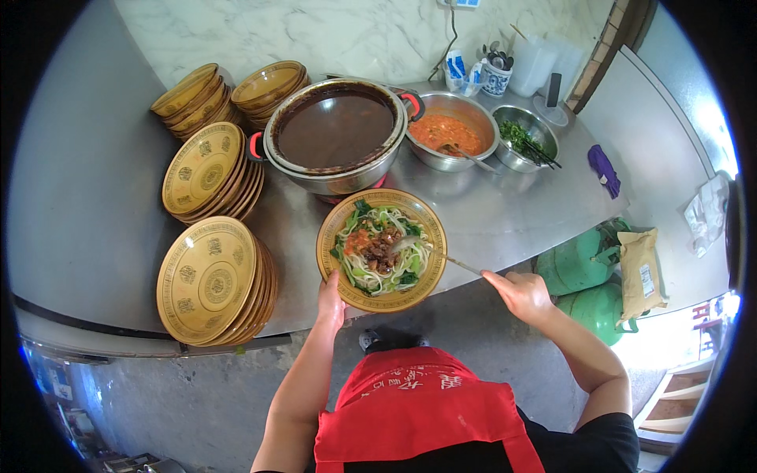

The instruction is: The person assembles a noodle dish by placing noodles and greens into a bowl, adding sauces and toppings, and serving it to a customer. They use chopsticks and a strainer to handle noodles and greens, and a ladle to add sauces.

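Note:
My left hand (332,300) grips the near-left rim of a yellow-brown patterned bowl (378,303) at the front edge of the counter. Inside lie pale noodles (409,259) with leafy greens, a patch of red sauce and a heap of dark diced topping (378,254). My right hand (520,295) holds the handle of a metal ladle (458,262), whose head rests over the topping. Behind the bowl stands a large steel pot (337,133) of dark brown broth or sauce with red-and-black handles.
Stacked bowls (204,168) and more stacked bowls (207,281) line the left side. Right of the pot are a steel basin of red sauce (446,133) with a ladle and a basin of chopped greens (520,139) with chopsticks. Green gas cylinders (576,260) stand below the counter at right.

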`<state>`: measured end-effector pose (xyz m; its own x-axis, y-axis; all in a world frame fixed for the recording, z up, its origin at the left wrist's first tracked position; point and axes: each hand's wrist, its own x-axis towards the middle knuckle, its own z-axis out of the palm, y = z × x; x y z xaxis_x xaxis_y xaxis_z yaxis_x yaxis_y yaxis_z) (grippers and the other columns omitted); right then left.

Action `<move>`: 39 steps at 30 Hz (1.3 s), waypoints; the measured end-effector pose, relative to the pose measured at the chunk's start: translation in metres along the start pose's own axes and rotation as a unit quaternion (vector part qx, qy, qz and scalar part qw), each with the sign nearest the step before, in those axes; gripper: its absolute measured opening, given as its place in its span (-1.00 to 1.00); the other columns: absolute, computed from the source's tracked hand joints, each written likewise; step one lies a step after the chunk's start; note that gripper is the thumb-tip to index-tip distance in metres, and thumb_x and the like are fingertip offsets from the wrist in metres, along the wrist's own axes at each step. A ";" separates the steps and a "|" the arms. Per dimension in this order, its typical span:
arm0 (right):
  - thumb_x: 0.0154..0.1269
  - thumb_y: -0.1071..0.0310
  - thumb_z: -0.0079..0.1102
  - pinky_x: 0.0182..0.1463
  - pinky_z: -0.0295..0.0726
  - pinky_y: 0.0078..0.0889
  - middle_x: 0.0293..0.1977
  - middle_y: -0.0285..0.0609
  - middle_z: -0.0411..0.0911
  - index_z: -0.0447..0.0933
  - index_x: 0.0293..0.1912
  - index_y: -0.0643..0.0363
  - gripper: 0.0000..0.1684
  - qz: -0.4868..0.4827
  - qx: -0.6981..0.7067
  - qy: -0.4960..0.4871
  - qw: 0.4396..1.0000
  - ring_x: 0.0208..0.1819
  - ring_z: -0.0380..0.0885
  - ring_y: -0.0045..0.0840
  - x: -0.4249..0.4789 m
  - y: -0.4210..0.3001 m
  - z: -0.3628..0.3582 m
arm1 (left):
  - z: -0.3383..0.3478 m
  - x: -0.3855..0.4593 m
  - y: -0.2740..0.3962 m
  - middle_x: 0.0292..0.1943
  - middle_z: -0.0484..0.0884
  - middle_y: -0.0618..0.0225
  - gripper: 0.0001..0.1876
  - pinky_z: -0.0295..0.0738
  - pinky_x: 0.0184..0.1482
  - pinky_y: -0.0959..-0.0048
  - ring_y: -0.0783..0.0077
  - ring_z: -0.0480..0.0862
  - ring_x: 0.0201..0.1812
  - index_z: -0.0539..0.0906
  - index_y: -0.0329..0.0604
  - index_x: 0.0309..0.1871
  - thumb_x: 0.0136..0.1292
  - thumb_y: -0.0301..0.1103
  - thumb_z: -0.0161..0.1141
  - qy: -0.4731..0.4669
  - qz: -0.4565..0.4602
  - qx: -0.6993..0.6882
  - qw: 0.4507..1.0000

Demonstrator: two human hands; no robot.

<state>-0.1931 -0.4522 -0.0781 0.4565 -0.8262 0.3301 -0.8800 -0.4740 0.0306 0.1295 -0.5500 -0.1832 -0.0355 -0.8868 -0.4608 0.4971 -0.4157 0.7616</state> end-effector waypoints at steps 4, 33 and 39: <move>-0.07 0.46 0.02 -0.66 0.36 -0.42 -0.71 -0.28 0.31 0.41 -0.06 -0.02 -0.54 -0.028 -0.018 -0.035 0.999 -0.70 0.36 -0.46 0.004 -0.005 -0.005 | -0.003 0.004 -0.004 -0.04 0.41 0.18 -0.61 0.41 -0.06 0.37 0.29 0.47 -0.06 0.23 -0.29 0.07 0.27 -0.22 -0.19 -0.007 0.009 -0.010 1.000; 0.14 0.33 -0.05 -0.50 0.42 -0.41 -0.51 -0.09 0.49 0.38 -0.06 0.09 -0.68 0.156 0.222 0.023 0.962 -0.56 0.46 -0.26 0.042 0.006 -0.008 | 0.009 -0.006 0.004 -0.05 0.42 0.22 -0.63 0.37 -0.07 0.41 0.35 0.46 -0.07 0.27 -0.27 0.04 0.23 -0.25 -0.12 0.020 0.008 -0.029 0.999; 0.16 0.29 -0.05 -0.38 0.39 -0.41 -0.47 -0.05 0.46 0.36 -0.15 0.17 -0.74 0.231 0.303 0.003 0.925 -0.44 0.46 -0.26 0.122 0.026 -0.063 | 0.005 -0.003 0.002 -0.04 0.41 0.20 -0.62 0.38 -0.06 0.40 0.35 0.45 -0.05 0.27 -0.27 0.04 0.21 -0.25 -0.09 0.036 0.012 -0.016 0.999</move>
<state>-0.1685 -0.5464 0.0220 0.0471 -0.9824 0.1806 -0.7453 -0.1550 -0.6485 0.1260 -0.5494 -0.1778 0.0390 -0.8788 -0.4757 0.5254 -0.3869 0.7578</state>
